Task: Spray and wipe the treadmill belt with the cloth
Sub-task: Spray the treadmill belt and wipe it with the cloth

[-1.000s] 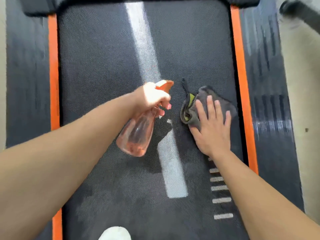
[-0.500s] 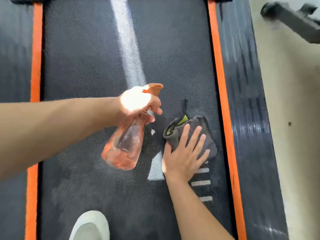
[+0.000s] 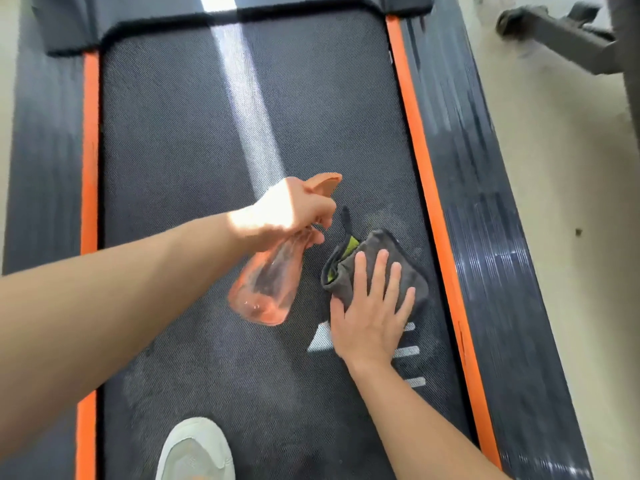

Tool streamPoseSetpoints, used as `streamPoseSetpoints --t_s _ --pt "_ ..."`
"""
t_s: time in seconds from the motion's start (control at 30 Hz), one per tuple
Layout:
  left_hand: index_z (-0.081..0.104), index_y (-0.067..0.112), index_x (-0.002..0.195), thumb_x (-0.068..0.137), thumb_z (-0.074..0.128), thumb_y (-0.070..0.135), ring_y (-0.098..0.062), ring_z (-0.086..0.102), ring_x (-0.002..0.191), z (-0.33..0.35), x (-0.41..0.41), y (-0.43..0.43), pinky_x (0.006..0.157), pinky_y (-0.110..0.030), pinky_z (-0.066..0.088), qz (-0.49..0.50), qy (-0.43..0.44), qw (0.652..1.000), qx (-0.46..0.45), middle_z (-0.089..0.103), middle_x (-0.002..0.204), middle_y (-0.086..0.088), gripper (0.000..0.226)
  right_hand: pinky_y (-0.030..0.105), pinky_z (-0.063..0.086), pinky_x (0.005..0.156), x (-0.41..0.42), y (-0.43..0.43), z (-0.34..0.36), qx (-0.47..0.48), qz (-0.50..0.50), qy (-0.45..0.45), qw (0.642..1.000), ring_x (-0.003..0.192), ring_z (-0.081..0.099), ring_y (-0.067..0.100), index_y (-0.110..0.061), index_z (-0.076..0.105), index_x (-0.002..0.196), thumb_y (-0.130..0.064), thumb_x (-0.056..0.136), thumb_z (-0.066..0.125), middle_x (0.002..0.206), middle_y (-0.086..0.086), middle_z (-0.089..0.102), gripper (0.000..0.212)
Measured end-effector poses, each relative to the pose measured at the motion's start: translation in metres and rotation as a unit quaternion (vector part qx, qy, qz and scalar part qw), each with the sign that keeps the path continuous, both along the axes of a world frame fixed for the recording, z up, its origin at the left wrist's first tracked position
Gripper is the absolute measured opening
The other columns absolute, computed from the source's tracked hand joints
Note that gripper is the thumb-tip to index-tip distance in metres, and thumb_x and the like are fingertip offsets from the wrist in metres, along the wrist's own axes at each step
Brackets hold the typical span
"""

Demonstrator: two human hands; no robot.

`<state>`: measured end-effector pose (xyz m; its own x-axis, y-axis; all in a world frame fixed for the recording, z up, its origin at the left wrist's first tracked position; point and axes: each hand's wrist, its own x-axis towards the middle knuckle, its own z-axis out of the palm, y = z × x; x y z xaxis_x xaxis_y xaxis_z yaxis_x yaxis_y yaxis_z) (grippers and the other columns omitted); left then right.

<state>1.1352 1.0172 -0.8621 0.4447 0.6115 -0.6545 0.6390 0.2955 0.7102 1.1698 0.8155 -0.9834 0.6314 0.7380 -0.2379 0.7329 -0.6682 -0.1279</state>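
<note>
The left hand (image 3: pixel 294 213) has its grip clamped round the neck of the spray bottle (image 3: pixel 270 289), fingers curled under the orange trigger head, whose nozzle points toward 2 o'clock. The clear orange-tinted body hangs tilted toward 7 o'clock, held above the treadmill belt (image 3: pixel 207 150). The right hand (image 3: pixel 370 317) has its grip apart: fingers straight and spread, pointing to 12 o'clock and pressing flat on the cloth (image 3: pixel 375 244). The cloth, grey with a yellow-green inner fold, lies bunched on the belt at 3 o'clock of the bottle, just beside it but apart from it, near the right orange strip (image 3: pixel 426 188). The heel of the right hand covers part of the white markings (image 3: pixel 410 351) printed on the belt. A sunlight streak (image 3: pixel 249 109) runs from 12 o'clock down to the left hand. A pale shoe (image 3: pixel 195 452) stands on the belt at 6 o'clock. The left orange strip (image 3: pixel 90 150) edges the belt at 9 o'clock. Beyond the ribbed right side rail (image 3: pixel 485 237) is pale floor (image 3: pixel 554 202), with a dark metal frame (image 3: pixel 561 32) at 2 o'clock.
</note>
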Motion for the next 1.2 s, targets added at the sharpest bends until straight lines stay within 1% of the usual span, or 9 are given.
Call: streamPoseSetpoints --t_s 0.1,0.33,0.5,0.6,0.73,0.9,1.0,1.07,1.2 --pt "0.071 -0.01 0.092 0.084 0.064 0.002 -0.018 0.058 0.035 -0.002 0.008 -0.001 0.043 -0.026 0.049 -0.004 0.044 0.999 0.016 0.062 0.058 -0.011 0.016 0.062 0.011 0.123 0.004 -0.031 -0.003 0.001 0.102 -0.008 0.995 0.157 0.012 0.034 -0.025 0.025 0.162 -0.06 0.083 0.033 0.172 0.01 0.009 0.087" --pt "0.06 0.012 0.057 0.081 0.072 0.003 -0.013 0.062 0.037 -0.002 0.012 -0.01 0.039 -0.021 0.047 -0.074 0.09 0.993 0.008 0.059 0.045 0.004 0.029 0.064 0.012 0.122 0.01 -0.035 -0.002 0.015 0.144 -0.004 0.989 0.156 0.017 0.035 -0.025 0.03 0.161 -0.06 0.084 0.039 0.171 0.01 0.015 0.085" --pt "0.07 -0.005 0.083 0.082 0.068 0.004 -0.016 0.061 0.037 -0.008 0.004 -0.018 0.039 -0.023 0.048 -0.078 0.088 0.993 -0.003 0.066 0.059 -0.01 0.009 0.063 0.01 0.122 0.01 -0.036 -0.003 0.009 0.147 -0.006 0.989 0.157 0.014 0.035 -0.026 0.028 0.161 -0.06 0.084 0.038 0.171 0.01 0.013 0.085" --pt "0.071 -0.01 0.091 0.076 0.068 0.006 -0.02 0.062 0.04 -0.007 -0.001 -0.018 0.04 -0.023 0.045 -0.083 0.072 0.994 -0.021 0.067 0.074 -0.025 0.022 0.064 0.01 0.122 0.009 -0.036 -0.005 0.009 0.148 -0.009 0.989 0.157 0.014 0.035 -0.025 0.029 0.161 -0.059 0.085 0.039 0.171 0.01 0.014 0.084" --pt "0.072 -0.003 0.097 0.082 0.064 0.003 -0.015 0.061 0.039 -0.007 -0.012 -0.012 0.043 -0.023 0.048 -0.071 0.064 0.995 -0.005 0.066 0.062 -0.01 0.018 0.062 0.01 0.123 0.01 -0.034 -0.009 0.019 0.203 -0.013 0.979 0.158 0.012 0.033 -0.024 0.029 0.161 -0.059 0.086 0.04 0.171 0.008 0.013 0.083" --pt "0.063 -0.011 0.099 0.083 0.069 0.002 -0.017 0.062 0.05 -0.006 -0.036 0.008 0.05 -0.025 0.049 -0.048 0.004 0.999 -0.023 0.057 0.083 -0.013 0.022 0.059 0.002 0.124 0.027 -0.004 -0.008 0.005 0.206 0.002 0.979 0.159 0.006 0.027 -0.036 0.021 0.162 -0.065 0.08 0.039 0.173 -0.001 0.002 0.089" --pt "0.07 0.001 0.104 0.079 0.072 0.008 -0.019 0.06 0.058 -0.013 -0.044 0.02 0.059 -0.03 0.055 0.007 -0.029 1.0 0.003 0.063 0.082 -0.005 0.026 0.057 0.0 0.123 0.054 0.043 -0.006 0.006 0.157 0.002 0.988 0.158 0.008 0.026 -0.041 0.02 0.161 -0.068 0.08 0.034 0.172 -0.003 0.005 0.087" --pt "0.072 0.014 0.117 0.086 0.069 0.003 -0.016 0.058 0.049 -0.019 -0.048 0.028 0.052 -0.024 0.053 0.034 -0.021 0.999 0.013 0.063 0.072 0.003 0.033 0.056 -0.003 0.124 0.079 0.083 -0.004 -0.008 0.159 0.005 0.987 0.158 0.003 0.024 -0.043 0.014 0.161 -0.07 0.081 0.028 0.172 -0.005 0.0 0.085" --pt "0.075 0.032 0.114 0.08 0.071 0.015 -0.021 0.063 0.053 -0.031 -0.055 0.04 0.065 -0.033 0.056 0.027 -0.015 0.998 0.047 0.069 0.087 -0.007 0.038 0.055 -0.004 0.125 0.133 0.166 0.0 -0.023 0.182 -0.001 0.983 0.159 -0.004 0.02 -0.044 0.008 0.161 -0.067 0.093 0.035 0.172 -0.006 -0.007 0.077"
